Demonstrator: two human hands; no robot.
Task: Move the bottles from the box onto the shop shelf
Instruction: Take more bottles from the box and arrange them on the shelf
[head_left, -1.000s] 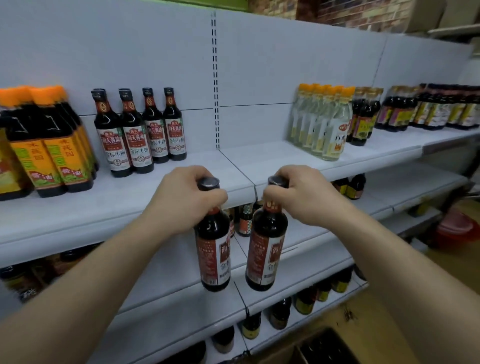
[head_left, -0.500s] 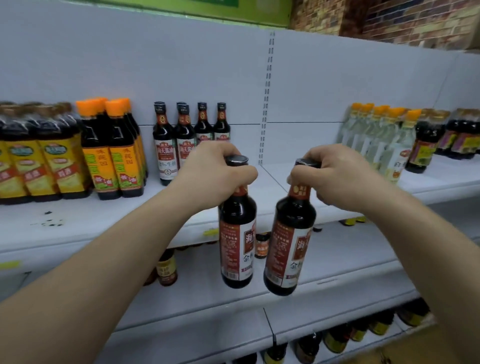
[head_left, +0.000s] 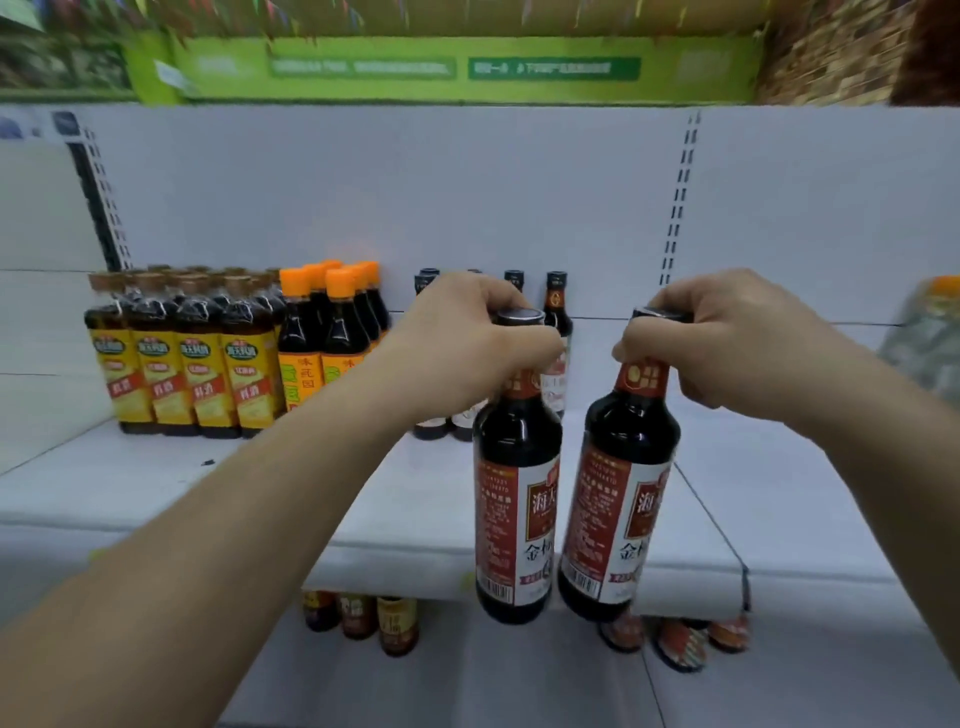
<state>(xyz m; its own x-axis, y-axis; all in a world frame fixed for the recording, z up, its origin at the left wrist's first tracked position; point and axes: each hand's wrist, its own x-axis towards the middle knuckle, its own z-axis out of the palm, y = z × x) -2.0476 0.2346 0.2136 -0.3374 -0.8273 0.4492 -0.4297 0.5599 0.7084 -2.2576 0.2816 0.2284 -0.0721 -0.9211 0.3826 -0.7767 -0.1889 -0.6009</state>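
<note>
While the left hand (head_left: 467, 353) curled round the neck of the first bottle (head_left: 517, 499) just under its black cap, the right hand (head_left: 727, 353) clasped the neck of the second bottle (head_left: 618, 509) in the same way; both were dark with red-and-white labels, and both hung in the air in front of the white shelf (head_left: 405, 499), their bases lower than its front edge; the first hung about upright, the second tilted with its base toward the first; they were close side by side, though whether they touched I could not tell; on the shelf, behind the left hand, a short row of like bottles (head_left: 557, 312) stood near the back panel; left of those stood orange-capped bottles (head_left: 332, 322), then yellow-labelled bottles (head_left: 197, 364); a blurred clear pack (head_left: 930, 343) showed at the right edge; smaller bottles (head_left: 363, 618) stood on the tier below; a green sign (head_left: 441, 67) ran above.
</note>
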